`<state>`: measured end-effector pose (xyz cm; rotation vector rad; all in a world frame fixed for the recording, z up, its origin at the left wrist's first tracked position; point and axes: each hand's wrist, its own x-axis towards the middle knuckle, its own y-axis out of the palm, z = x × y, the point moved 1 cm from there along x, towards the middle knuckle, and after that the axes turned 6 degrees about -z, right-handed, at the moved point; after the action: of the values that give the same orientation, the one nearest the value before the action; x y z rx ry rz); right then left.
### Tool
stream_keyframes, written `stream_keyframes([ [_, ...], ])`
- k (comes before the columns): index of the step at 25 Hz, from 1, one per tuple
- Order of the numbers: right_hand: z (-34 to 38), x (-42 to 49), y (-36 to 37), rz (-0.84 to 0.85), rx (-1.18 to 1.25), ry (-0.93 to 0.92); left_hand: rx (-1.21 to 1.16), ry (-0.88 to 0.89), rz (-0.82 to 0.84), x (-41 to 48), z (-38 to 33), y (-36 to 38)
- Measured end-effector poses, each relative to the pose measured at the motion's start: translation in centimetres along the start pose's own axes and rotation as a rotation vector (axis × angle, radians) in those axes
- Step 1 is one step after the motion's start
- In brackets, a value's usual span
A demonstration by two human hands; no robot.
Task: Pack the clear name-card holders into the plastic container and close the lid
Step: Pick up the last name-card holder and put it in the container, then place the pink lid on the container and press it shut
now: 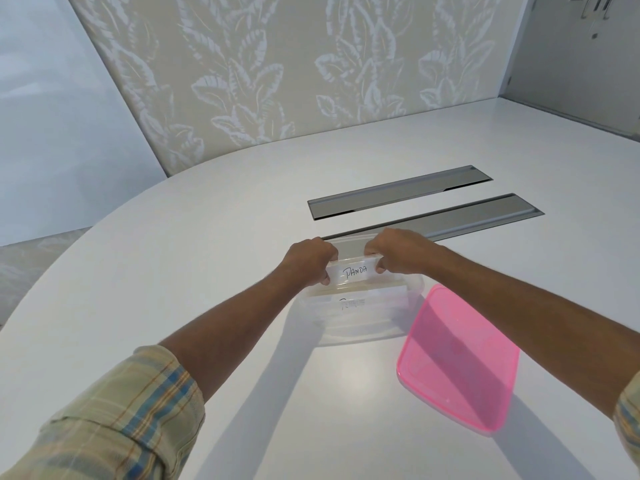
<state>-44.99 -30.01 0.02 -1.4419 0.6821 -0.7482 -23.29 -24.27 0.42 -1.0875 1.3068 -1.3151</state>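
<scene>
My left hand (313,259) and right hand (398,251), arms outstretched: each pinches one end of the name-card holder (354,270) marked PANDA, over the clear container (360,327). Inside, seemingly one more holder (353,302). One pink lid (457,362) beside it, right. White table (207,254); leaf-patterned wall (277,71).

A white desk (194,258) with a rounded edge fills the foreground, with two long grey hatches (398,192) set flush into its top, one behind the other. Behind it stands a beige wall panel (277,71) patterned with pale leaves, flanked by a plain white wall (52,81) at left and a grey cabinet (571,46) at right.
</scene>
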Motion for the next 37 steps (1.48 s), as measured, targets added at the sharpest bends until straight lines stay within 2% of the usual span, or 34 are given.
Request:
stream_keyframes([
  [13,0.2,-0.3,0.4,-0.019,0.043,-0.021,0.023,0.037,0.013,0.1,-0.4,0.1],
  [16,0.0,-1.3,-0.3,-0.129,0.240,0.031,0.031,0.113,-0.122,-1.4,-2.4,-1.7],
  [18,0.1,-2.5,-0.8,-0.227,0.441,0.097,0.021,0.179,-0.277,-3.2,-4.7,-3.0],
  [21,0.0,-4.9,-1.6,-0.384,0.672,0.162,-0.163,0.270,-0.533,-6.6,-8.3,-4.4],
  [23,-0.3,-6.9,-2.1,-0.477,0.741,0.224,-0.304,0.343,-0.602,-8.7,-10.5,-4.6],
  [25,-0.9,-9.0,-2.3,-0.528,0.790,0.277,-0.385,0.411,-0.544,-10.2,-12.4,-4.1],
  [30,-2.4,-14.6,-1.3,-0.542,0.756,0.405,-0.417,0.528,-0.242,-12.3,-15.8,-0.6],
  [33,-3.0,-17.6,0.2,-0.495,0.725,0.498,-0.372,0.584,-0.123,-13.1,-17.0,2.0],
  [37,-3.5,-20.5,2.3,-0.347,0.691,0.593,-0.340,0.641,-0.059,-14.6,-18.4,4.8],
])
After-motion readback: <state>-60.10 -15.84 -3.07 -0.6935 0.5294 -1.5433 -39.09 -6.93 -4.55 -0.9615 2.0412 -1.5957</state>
